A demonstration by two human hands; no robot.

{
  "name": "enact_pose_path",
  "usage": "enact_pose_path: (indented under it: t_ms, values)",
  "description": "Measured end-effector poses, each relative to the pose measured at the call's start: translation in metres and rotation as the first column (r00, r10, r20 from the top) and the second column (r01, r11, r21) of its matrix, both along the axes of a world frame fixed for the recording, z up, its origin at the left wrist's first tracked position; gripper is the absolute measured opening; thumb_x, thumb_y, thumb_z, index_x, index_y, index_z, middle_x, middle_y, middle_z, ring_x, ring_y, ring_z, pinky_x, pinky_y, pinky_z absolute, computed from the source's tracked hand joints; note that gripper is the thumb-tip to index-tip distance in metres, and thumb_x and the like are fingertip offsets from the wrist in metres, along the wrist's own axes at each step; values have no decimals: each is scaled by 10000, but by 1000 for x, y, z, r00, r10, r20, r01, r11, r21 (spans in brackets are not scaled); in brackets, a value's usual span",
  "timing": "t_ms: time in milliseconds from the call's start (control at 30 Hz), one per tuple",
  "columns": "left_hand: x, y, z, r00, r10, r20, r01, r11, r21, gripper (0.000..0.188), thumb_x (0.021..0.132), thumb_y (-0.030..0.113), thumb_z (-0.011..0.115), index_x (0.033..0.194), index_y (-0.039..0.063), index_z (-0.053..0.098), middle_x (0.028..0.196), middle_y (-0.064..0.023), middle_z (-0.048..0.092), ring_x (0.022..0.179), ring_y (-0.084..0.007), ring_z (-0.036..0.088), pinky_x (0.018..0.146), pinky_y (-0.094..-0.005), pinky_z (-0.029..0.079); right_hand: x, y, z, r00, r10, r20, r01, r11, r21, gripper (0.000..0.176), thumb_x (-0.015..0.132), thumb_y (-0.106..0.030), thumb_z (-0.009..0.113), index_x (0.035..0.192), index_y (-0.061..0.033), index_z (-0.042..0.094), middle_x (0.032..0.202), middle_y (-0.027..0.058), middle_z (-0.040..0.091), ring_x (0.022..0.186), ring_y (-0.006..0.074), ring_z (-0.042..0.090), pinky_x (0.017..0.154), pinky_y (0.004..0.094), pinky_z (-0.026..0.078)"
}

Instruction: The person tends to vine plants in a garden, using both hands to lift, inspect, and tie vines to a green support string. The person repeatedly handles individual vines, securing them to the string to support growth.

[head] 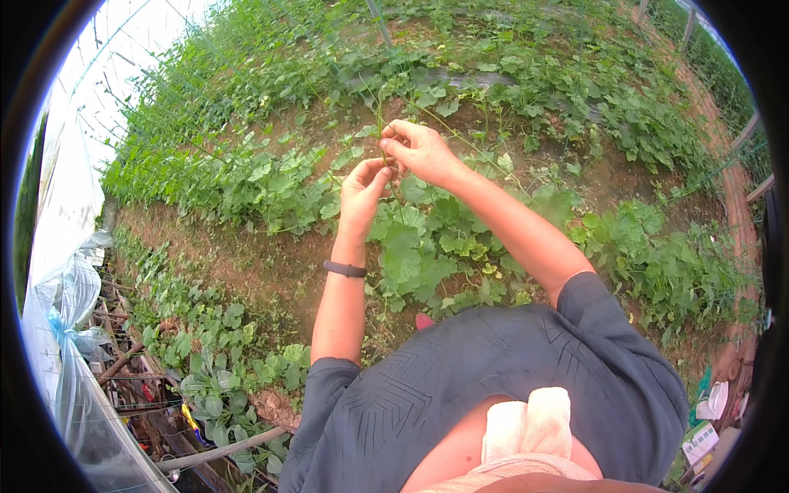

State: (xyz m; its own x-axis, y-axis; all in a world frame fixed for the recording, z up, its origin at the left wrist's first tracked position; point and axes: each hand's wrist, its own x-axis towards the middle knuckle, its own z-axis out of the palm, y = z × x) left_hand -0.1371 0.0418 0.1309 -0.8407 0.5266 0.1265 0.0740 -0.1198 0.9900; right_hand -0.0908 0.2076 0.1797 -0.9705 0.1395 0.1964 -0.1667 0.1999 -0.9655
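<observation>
A thin green vine stem (380,114) rises between my two hands, above a row of leafy plants. My right hand (422,150) pinches the stem between thumb and fingertips. Just below it, my left hand (365,188) also has its thumb and forefinger closed on the stem, and the fingertips of both hands nearly touch. A dark band (344,268) circles my left wrist. Under my forearms spread broad lobed leaves (404,252) of a vine crop. Another slender vine (459,135) slants down to the right behind my right hand.
Clear plastic sheeting (61,246) hangs along the left side, tied in a bunch. A wooden pole (228,450) crosses the lower left near piled debris. Green trellis netting (696,182) runs on the right, beside a dirt path (736,228). A box (700,442) lies at lower right.
</observation>
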Motion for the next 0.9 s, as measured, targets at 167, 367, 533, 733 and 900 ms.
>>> enact_pose_path:
  t_ms: [167,367,533,733,900]
  values:
    - [13,11,18,997,79,-13,-74,971,226,209,950,106,627,1133,17,576,1028,-63,678,919,-139,672,669,-227,538,-4,-3,-20,991,-12,-131,13,1000,5,244,873,-228,659,983,-11,638,871,91,691,769,168,673,676,319,524]
    - [18,8,20,988,138,69,-150,963,224,190,969,136,605,1131,36,594,972,-52,688,877,-137,678,644,-234,541,9,-8,-11,947,-166,-275,192,979,71,199,839,-186,684,979,-46,658,871,77,657,754,193,652,671,335,514]
    - [18,6,17,984,147,102,-162,972,168,209,976,184,603,1148,66,596,972,-40,699,875,-137,695,640,-222,535,12,-9,-7,848,-161,-505,328,908,261,178,839,-77,690,1015,-61,669,877,49,634,746,142,661,647,270,535]
    - [21,10,16,977,156,142,-178,970,163,191,975,196,609,1121,74,602,925,-30,699,842,-127,689,630,-221,529,10,-8,-14,776,-160,-611,468,795,386,169,836,-110,683,1004,-92,676,872,58,630,689,211,653,584,314,523]
    - [25,11,20,977,156,147,-179,971,158,186,971,201,617,1107,73,612,932,-28,696,828,-123,685,628,-227,530,11,-6,-15,756,-106,-646,504,725,470,124,845,-130,664,966,-107,657,836,49,610,666,247,637,551,343,517]
